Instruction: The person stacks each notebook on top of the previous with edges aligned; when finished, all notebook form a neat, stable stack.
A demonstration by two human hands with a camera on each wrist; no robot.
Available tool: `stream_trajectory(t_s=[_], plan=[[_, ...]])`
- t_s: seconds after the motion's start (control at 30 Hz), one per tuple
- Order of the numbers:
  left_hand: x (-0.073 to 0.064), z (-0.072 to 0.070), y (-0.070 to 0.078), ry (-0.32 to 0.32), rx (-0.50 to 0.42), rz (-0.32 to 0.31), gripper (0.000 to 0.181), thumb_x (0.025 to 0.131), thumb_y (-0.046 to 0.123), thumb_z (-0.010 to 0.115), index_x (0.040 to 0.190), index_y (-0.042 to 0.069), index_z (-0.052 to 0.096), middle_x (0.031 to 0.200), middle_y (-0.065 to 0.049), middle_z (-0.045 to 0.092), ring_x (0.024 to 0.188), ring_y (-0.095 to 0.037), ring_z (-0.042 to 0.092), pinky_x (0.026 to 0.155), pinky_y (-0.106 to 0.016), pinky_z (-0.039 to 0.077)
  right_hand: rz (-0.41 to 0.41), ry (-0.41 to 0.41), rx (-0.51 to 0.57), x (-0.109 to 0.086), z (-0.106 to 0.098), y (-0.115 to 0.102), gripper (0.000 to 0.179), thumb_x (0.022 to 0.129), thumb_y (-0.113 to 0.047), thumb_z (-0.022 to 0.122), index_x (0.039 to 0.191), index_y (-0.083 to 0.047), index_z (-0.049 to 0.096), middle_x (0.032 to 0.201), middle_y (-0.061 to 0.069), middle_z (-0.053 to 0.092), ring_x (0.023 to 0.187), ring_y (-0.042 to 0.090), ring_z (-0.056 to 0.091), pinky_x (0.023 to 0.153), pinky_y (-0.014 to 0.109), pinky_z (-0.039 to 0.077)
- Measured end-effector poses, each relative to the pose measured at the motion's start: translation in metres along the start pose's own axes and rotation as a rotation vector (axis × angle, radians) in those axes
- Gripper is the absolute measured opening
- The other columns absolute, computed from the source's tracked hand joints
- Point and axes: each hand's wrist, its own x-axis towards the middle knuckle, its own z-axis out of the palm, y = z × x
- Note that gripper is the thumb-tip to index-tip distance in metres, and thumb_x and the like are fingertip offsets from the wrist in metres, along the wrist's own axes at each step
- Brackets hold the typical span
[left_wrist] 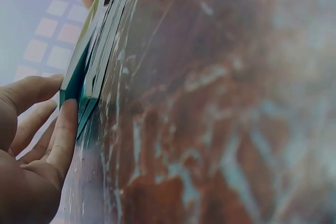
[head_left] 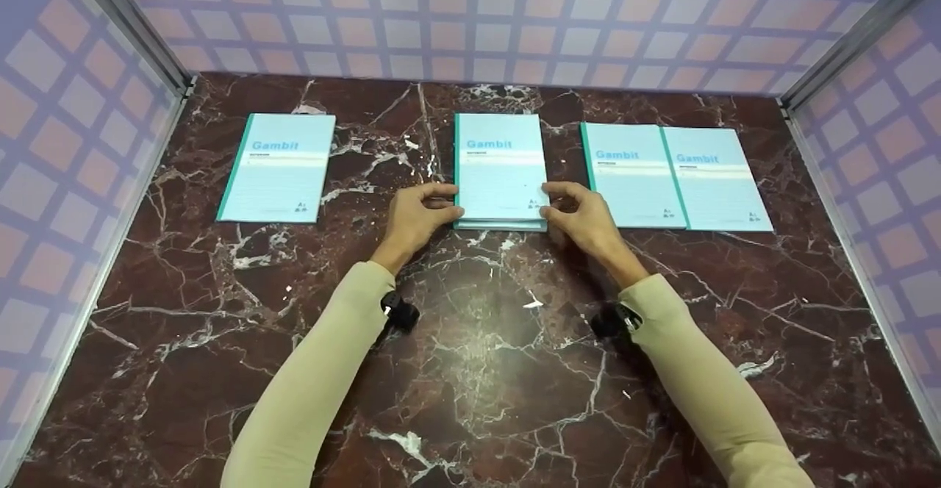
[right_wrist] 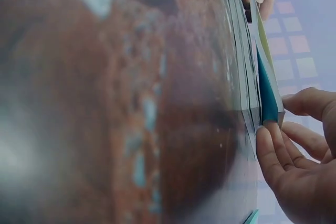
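A light-blue "Gambit" notebook [head_left: 500, 179] with a green spine lies over a small stack of notebooks [left_wrist: 107, 40] at the table's middle. My left hand [head_left: 415, 216] pinches its spine side near the front corner, thumb and fingers on the edge. On the opposite side, my right hand [head_left: 584, 220] pinches the other front corner. In the right wrist view the held notebook [right_wrist: 270, 90] slants away from the stack beneath, with a gap between them. Stack edges show just past its front edge in the head view.
A single matching notebook [head_left: 279, 168] lies to the left. Toward the right, one notebook [head_left: 632, 179] lies side by side with another [head_left: 717, 179]. Checked panels [head_left: 485, 25] wall in the dark marbled table [head_left: 478, 370] at the back and both sides.
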Motion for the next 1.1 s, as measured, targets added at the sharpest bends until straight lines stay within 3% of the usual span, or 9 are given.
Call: stream_trajectory(t_s=[0.23,0.4,0.53,0.67,0.9,1.1], plan=[[-0.0028,0.0029,0.002,0.006,0.055,0.013,0.035,0.091,0.009,0.085,0.125,0.008,0.078,0.114,-0.007,0.078,0.102,-0.017,0.074,0.083,-0.032,0.062,0.018,0.002,-0.07,-0.0036,0.0013,-0.0011,0.039,0.099,-0.006,0.075,0.136,0.002,0.068,0.126,0.02,0.067,0.101,0.029,0.069,0.072,0.022,0.052],[-0.005,0.0033,0.0024,0.028,0.152,0.057,0.032,0.091,0.009,0.087,0.122,0.008,0.08,0.107,-0.008,0.08,0.093,-0.018,0.076,0.076,-0.032,0.062,0.033,-0.029,-0.119,-0.0066,0.0027,-0.0027,0.039,0.099,-0.006,0.075,0.137,0.001,0.068,0.128,0.019,0.064,0.087,0.026,0.069,0.067,0.024,0.051],[-0.0064,0.0043,0.003,0.047,0.235,0.102,0.028,0.091,0.01,0.087,0.118,0.008,0.082,0.109,-0.009,0.08,0.093,-0.021,0.077,0.078,-0.035,0.062,0.034,-0.043,-0.139,-0.0074,0.003,-0.0034,0.04,0.099,-0.006,0.076,0.138,0.001,0.067,0.127,0.02,0.063,0.091,0.03,0.071,0.074,0.031,0.055],[-0.0068,0.0048,0.0027,0.049,0.29,0.129,0.027,0.09,0.01,0.087,0.117,0.007,0.083,0.117,-0.008,0.079,0.108,-0.024,0.075,0.093,-0.037,0.06,0.02,-0.044,-0.153,-0.0068,0.0023,-0.0022,0.042,0.097,-0.005,0.078,0.136,0.003,0.068,0.13,0.022,0.064,0.11,0.034,0.069,0.092,0.041,0.058],[-0.0079,0.0038,-0.0012,0.018,0.313,0.127,0.031,0.089,0.009,0.088,0.119,0.008,0.082,0.128,-0.008,0.074,0.114,-0.025,0.073,0.097,-0.038,0.059,0.033,-0.095,-0.142,-0.0068,0.0005,0.0013,0.051,0.094,-0.003,0.081,0.142,0.0,0.065,0.131,0.023,0.065,0.112,0.037,0.07,0.092,0.044,0.061],[-0.0084,0.004,-0.0031,-0.026,0.305,0.111,0.035,0.088,0.005,0.088,0.122,0.007,0.08,0.138,-0.006,0.069,0.129,-0.028,0.065,0.107,-0.039,0.054,0.008,-0.115,-0.139,-0.0094,-0.0009,0.0052,0.059,0.093,0.001,0.081,0.148,0.002,0.059,0.135,0.027,0.063,0.119,0.042,0.065,0.102,0.048,0.056]])
